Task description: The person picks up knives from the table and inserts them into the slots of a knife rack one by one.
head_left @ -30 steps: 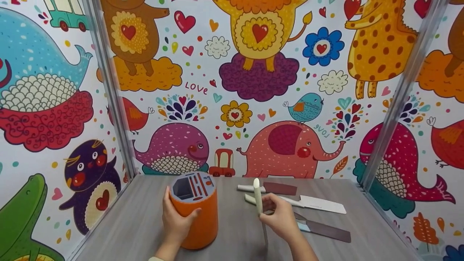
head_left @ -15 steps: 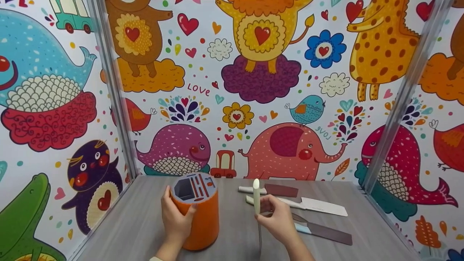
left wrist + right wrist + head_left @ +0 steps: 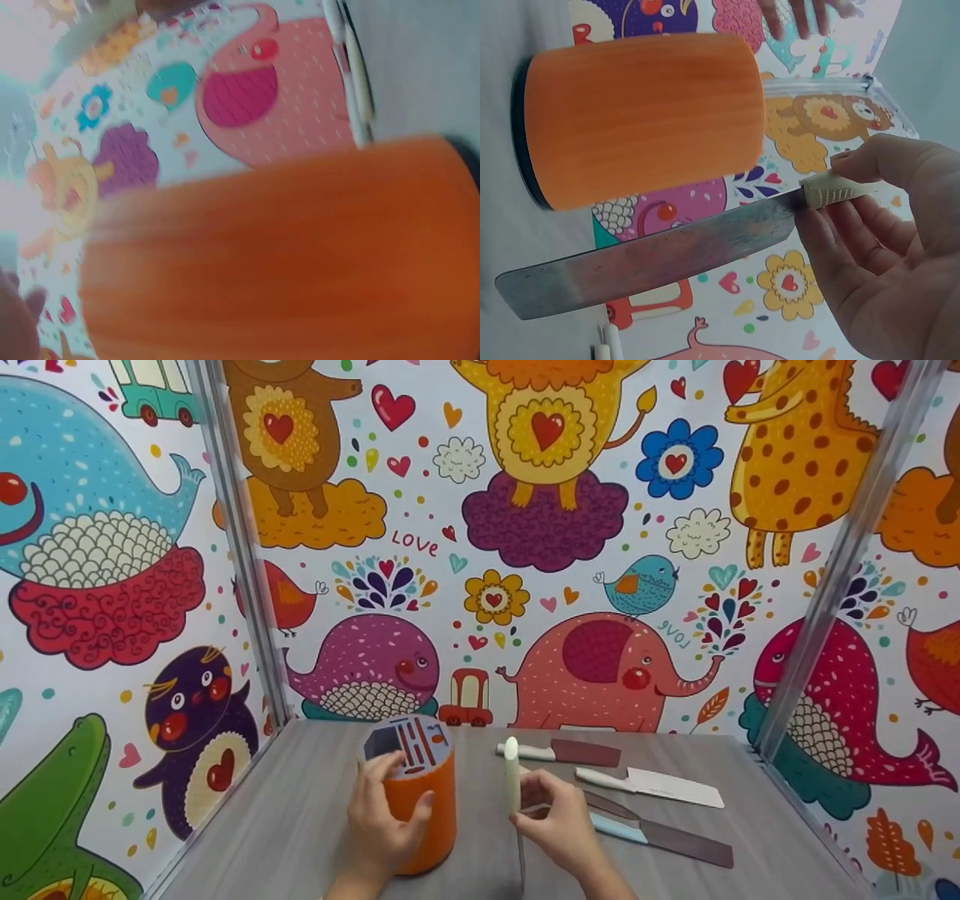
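An orange cylindrical knife block (image 3: 435,817) stands upright on the table, its grey top cut with slots and one larger dark opening. At its left side is my left hand (image 3: 382,817), fingers loosely bent near the top rim and thumb in front of the orange wall; the left wrist view shows only fingertips (image 3: 19,322), apart from the block. To the block's right, my right hand (image 3: 559,817) pinches a knife (image 3: 512,780) by its pale handle, which points up. Its broad metal blade (image 3: 667,251) hangs down, beside the block and apart from it.
On the table's right lie a brown-bladed knife (image 3: 585,752), a white cleaver (image 3: 675,787) and a dark-bladed knife with a light blue handle (image 3: 686,844). A brown shape (image 3: 611,805) lies among them. Printed walls with metal posts (image 3: 244,547) enclose the table.
My left hand has let go of the block's side and risen to its top rim. My right hand has carried the knife left, closer to the block.
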Demonstrator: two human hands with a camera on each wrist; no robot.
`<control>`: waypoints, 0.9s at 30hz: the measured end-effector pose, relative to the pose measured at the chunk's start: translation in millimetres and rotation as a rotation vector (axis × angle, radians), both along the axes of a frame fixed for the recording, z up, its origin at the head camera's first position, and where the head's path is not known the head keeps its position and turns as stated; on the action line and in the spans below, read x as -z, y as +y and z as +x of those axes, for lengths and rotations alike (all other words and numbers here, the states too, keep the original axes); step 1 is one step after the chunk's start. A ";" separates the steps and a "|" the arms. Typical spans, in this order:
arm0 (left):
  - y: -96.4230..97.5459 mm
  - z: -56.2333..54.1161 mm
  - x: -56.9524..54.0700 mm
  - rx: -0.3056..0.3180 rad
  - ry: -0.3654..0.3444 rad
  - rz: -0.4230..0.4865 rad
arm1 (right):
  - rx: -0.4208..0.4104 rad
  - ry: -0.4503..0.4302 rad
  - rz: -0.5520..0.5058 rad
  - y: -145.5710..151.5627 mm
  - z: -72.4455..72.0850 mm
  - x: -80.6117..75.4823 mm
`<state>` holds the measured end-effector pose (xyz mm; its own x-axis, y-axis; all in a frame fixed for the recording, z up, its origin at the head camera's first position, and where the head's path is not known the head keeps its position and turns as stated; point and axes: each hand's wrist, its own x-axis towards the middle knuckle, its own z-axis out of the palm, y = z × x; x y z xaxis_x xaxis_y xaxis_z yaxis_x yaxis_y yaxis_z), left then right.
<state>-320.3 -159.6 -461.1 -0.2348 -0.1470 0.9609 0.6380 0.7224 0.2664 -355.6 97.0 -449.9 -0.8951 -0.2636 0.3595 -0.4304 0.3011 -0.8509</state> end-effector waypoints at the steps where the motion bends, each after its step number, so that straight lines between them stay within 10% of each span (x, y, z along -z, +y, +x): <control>1: 4.6 3.9 -2.1 0.043 -0.017 0.010 | -0.010 0.003 0.002 -2.0 1.3 0.4; 10: 30.0 16.2 -8.5 0.367 -0.323 0.065 | -0.148 0.006 -0.071 -24.8 16.4 5.1; 27: 35.5 7.4 -0.5 0.512 -0.607 0.035 | -0.199 0.017 -0.096 -40.6 25.1 14.5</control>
<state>-312.9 -124.1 -460.6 -0.7628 0.0933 0.6399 0.6245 0.3632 0.6915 -330.5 56.4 -464.4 -0.8226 -0.3982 0.4059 -0.4875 0.1265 -0.8639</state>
